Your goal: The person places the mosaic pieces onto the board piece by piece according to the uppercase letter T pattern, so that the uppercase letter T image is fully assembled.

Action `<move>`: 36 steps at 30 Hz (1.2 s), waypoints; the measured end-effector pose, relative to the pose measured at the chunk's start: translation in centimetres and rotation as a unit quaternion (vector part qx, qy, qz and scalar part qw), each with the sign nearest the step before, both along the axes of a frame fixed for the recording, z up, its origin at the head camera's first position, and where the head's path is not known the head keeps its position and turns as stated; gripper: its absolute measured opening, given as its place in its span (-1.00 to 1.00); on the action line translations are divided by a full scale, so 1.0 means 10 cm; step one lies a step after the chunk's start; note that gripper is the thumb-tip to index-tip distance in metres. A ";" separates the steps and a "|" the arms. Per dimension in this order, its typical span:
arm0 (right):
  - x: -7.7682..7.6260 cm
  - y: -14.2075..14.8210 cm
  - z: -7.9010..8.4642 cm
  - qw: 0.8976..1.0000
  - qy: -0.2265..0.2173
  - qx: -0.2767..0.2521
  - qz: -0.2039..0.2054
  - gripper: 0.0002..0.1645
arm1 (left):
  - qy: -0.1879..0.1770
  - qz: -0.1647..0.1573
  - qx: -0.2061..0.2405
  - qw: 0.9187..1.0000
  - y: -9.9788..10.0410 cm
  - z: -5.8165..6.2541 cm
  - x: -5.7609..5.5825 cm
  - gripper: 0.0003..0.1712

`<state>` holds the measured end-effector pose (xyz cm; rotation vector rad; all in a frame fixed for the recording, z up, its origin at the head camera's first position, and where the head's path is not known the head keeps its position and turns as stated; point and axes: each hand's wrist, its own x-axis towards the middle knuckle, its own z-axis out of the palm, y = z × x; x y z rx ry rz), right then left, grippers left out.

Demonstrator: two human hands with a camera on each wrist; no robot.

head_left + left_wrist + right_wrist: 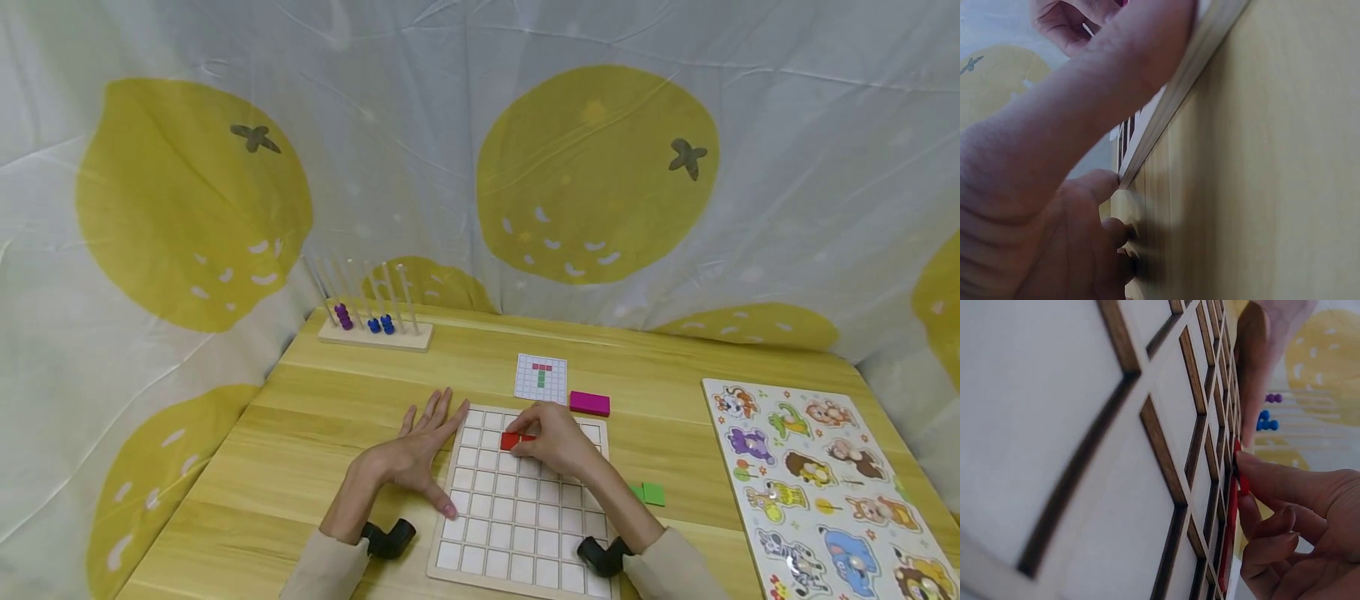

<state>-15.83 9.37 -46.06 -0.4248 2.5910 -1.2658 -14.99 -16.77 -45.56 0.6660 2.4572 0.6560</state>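
Observation:
A wooden grid board (480, 579) with white square cells lies on the table. Red square tiles (510, 441) are in its upper part, partly covered by my right hand (558, 442). In the right wrist view, the thumb and forefinger pinch one red tile (1244, 481), tilted at the grid, with more red (1229, 540) lying along the cells beside it. My left hand (412, 458) spreads its fingers at the board's left side. Its thumb rests on the left edge and its forefinger reaches the upper left corner.
Behind the board are a pattern card (541, 392) with a red and green T and a magenta block (590, 403). Green tiles (653, 494) lie beside the right forearm. An animal puzzle board (765, 390) is at right; a pegged bead stand (405, 339) is back left.

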 end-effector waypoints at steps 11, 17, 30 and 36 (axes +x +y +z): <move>-0.05 0.04 -0.02 1.000 -0.021 -0.022 0.007 -0.74 | 0.003 -0.003 0.002 1.000 0.00 0.01 -0.01 0.74; -0.05 0.05 -0.03 1.000 -0.015 -0.024 0.011 -0.73 | 0.005 -0.004 -0.001 1.000 -0.01 0.00 -0.01 0.74; -0.05 0.03 -0.03 1.000 -0.015 -0.017 0.007 -0.71 | 0.002 -0.004 0.000 1.000 -0.01 0.00 -0.01 0.73; -0.05 0.02 -0.02 1.000 -0.008 -0.008 0.010 -0.70 | 0.000 -0.004 0.000 1.000 -0.01 0.00 -0.01 0.73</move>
